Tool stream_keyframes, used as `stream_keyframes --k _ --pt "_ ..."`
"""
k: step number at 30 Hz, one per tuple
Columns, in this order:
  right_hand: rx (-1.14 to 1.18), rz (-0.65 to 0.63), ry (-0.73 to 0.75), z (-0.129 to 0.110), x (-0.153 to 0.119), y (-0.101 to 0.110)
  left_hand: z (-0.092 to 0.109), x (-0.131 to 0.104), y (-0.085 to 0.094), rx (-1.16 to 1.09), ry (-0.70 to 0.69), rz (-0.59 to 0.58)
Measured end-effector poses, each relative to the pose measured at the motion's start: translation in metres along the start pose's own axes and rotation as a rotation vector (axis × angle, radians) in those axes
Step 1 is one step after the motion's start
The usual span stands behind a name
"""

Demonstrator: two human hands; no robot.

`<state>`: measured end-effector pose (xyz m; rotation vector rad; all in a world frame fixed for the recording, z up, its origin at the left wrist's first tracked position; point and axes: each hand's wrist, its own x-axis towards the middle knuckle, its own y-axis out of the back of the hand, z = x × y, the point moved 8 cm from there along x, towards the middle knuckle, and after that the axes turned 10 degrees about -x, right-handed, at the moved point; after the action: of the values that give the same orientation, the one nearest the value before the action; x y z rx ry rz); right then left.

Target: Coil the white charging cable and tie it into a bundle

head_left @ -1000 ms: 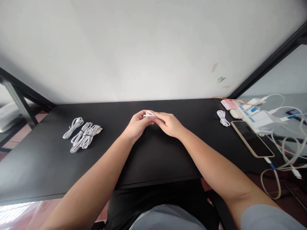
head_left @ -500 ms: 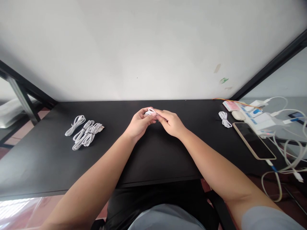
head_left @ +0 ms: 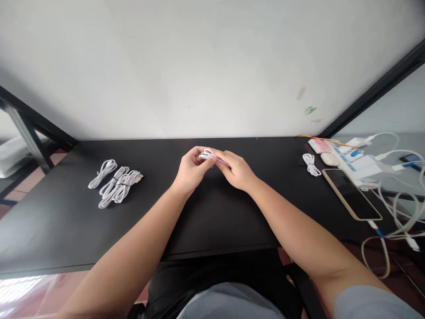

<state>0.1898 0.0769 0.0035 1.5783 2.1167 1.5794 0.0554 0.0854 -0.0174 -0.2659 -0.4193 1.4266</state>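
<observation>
A folded white cable (head_left: 207,153) is held between my two hands over the middle of the black table (head_left: 219,221). My left hand (head_left: 191,167) closes on its left side, thumb on top. From the other side my right hand (head_left: 236,169) pinches the same bundle, its fingertips meeting those of the left. Much of the cable is hidden by the fingers. Off to the left lie several white cable bundles (head_left: 119,188), some bound with dark ties, and a looser white coil (head_left: 102,173) beside them.
At the right lies another tied white cable (head_left: 311,165), near a phone (head_left: 352,195) with a charging lead plugged in. A white power strip (head_left: 348,161) with chargers and tangled leads runs along that edge. A pale wall (head_left: 199,66) rises behind the table.
My hands stay at the same spot with the cable, the fingers shifting slightly around it. The left hand has turned a little. Nothing else on the table has moved.
</observation>
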Motion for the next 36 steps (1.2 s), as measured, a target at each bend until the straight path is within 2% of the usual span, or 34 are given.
stream_keyframes --k 7,16,28,36 --pt "0.062 -0.037 -0.113 0.017 -0.001 -0.008 0.012 -0.006 -0.008 0.169 -0.075 -0.070" --pt "0.016 -0.026 -0.071 0.023 0.000 -0.009 0.017 -0.009 -0.015 0.353 -0.127 -0.183" --pt "0.036 -0.072 -0.112 0.023 -0.001 -0.012 0.014 -0.007 -0.012 0.434 -0.128 -0.184" --pt "0.057 -0.172 -0.183 0.023 -0.003 -0.021 0.009 -0.004 -0.005 0.498 -0.067 -0.131"
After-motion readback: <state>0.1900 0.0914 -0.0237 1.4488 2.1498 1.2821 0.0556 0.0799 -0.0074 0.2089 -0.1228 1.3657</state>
